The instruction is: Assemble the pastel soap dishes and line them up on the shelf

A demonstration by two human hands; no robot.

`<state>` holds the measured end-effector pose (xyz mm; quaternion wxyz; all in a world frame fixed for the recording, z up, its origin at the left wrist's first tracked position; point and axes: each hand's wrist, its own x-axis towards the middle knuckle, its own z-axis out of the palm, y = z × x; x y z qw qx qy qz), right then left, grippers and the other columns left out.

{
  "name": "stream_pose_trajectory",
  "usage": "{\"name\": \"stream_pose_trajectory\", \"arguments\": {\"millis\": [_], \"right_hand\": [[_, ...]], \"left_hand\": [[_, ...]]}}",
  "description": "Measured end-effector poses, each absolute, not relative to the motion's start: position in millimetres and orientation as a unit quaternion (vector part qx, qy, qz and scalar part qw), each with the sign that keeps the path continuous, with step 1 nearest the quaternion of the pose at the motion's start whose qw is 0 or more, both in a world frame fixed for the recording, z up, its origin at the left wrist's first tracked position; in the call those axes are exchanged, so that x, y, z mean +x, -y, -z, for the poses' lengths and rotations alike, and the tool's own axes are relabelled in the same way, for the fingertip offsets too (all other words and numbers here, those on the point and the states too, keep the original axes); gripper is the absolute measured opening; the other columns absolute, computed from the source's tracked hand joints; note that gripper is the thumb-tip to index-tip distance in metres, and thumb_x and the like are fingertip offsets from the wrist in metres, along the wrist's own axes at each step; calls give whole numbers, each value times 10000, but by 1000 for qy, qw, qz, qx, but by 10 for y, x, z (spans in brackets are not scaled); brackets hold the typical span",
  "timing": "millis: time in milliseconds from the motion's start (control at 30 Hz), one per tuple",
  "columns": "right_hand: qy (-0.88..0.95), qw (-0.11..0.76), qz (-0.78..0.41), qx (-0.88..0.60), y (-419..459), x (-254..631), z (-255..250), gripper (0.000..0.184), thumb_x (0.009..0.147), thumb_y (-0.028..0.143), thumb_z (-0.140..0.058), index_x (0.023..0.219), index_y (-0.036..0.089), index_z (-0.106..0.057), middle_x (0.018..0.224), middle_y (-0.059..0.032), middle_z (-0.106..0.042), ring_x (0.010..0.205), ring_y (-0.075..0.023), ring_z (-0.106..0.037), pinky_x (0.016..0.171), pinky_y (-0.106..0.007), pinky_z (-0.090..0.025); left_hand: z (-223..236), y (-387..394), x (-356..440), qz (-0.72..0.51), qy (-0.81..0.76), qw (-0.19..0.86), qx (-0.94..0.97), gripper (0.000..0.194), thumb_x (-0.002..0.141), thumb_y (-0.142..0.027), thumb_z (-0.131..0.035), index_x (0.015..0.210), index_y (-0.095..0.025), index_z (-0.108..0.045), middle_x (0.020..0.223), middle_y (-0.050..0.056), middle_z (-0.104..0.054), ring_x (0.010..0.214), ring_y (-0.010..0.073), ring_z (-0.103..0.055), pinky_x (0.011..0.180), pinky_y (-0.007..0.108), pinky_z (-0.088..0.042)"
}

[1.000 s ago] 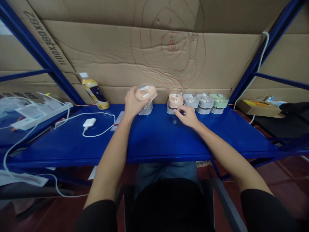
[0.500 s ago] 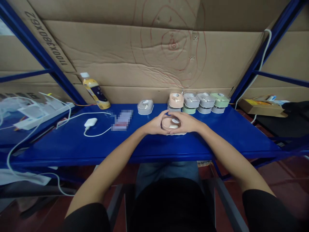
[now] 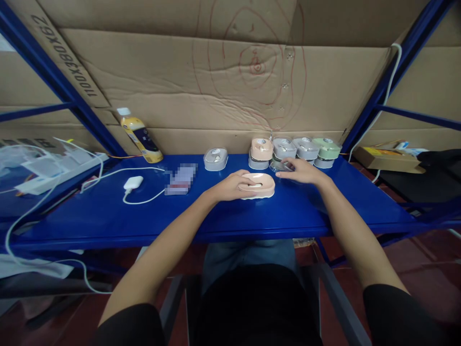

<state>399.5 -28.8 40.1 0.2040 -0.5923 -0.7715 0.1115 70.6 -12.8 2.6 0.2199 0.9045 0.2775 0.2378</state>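
In the head view, an open, peach-coloured oval plastic box (image 3: 266, 187) sits on a glossy blue tabletop (image 3: 216, 218), a little right of its middle, between the front and back edges. The left hand (image 3: 231, 186) is curled around the box's left end, gripping it. The right hand (image 3: 305, 171) is over a clear, thin plastic lid (image 3: 279, 166) just beyond the box, toward the back edge; whether it pinches the lid cannot be told. The box looks light, stiff and smooth enough to slide, so its rounded ends or long walls should offer the surest hold. The lid, probably slippery and rather brittle, seems best taken by its rim.
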Motion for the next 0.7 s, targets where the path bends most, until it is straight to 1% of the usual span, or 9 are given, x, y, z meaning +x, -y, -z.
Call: {"name": "stream_pose_trajectory", "arguments": {"millis": [67, 200, 267, 400, 533, 600, 700], "right_hand": [[771, 199, -120, -592, 275, 4009, -383, 743, 873, 747, -776, 1365, 194, -715, 1125, -143, -809, 1034, -352, -765, 913, -497, -616], [770, 211, -131, -588, 243, 4043, -379, 771, 867, 784, -753, 1381, 211, -718, 1174, -141, -804, 1064, -352, -759, 949, -490, -610], [764, 213, -131, -595, 230, 4072, -384, 807, 846, 818, -747, 1384, 216, -722, 1186, -148, -802, 1072, -359, -757, 961, -493, -606], [753, 184, -139, -616, 218, 4108, -387, 854, 801, 839, -769, 1377, 209, -733, 1167, -156, -805, 1065, -372, -761, 970, -513, -603], [755, 157, -160, -616, 221, 4098, -386, 809, 805, 831, -773, 1337, 222, -746, 1136, -136, -815, 1054, -358, -769, 954, -495, -603], [751, 155, -167, -620, 225, 4087, -390, 810, 822, 832, -762, 1340, 210, -738, 1138, -142, -816, 1046, -350, -771, 943, -478, -602], [745, 166, -164, -625, 229, 4071, -400, 847, 850, 824, -750, 1396, 179, -701, 1146, -157, -814, 1037, -345, -771, 941, -467, -597]], "left_hand": [[-50, 122, 696, -254, -271, 220, 902, 404, 946, -607, -725, 1126, -279, -877, 1300, 132, -711, 1326, 355, -664, 1180, 547, -523], [-143, 51, 573, -284, -293, 199, 891, 522, 1036, -640, -553, 1067, -219, -862, 1284, 141, -699, 1257, 328, -667, 1156, 530, -531], [-181, -8, 480, -291, -321, 184, 882, 548, 1045, -641, -519, 1053, -203, -848, 1241, 135, -708, 1231, 324, -663, 1158, 533, -519], [-178, -117, 351, -257, -380, 147, 876, 533, 1002, -654, -561, 1035, -204, -845, 1117, 129, -731, 1158, 343, -673, 1116, 556, -525], [-133, -156, 353, -230, -394, 141, 878, 531, 961, -669, -609, 988, -194, -844, 1045, 151, -740, 1148, 379, -677, 1094, 583, -528], [-134, -131, 382, -244, -388, 152, 875, 536, 961, -675, -613, 1026, -192, -837, 1119, 152, -736, 1183, 372, -676, 1122, 587, -520], [-159, -29, 456, -282, -355, 179, 873, 516, 966, -678, -638, 1114, -217, -819, 1309, 138, -693, 1275, 342, -657, 1177, 567, -500]]}}
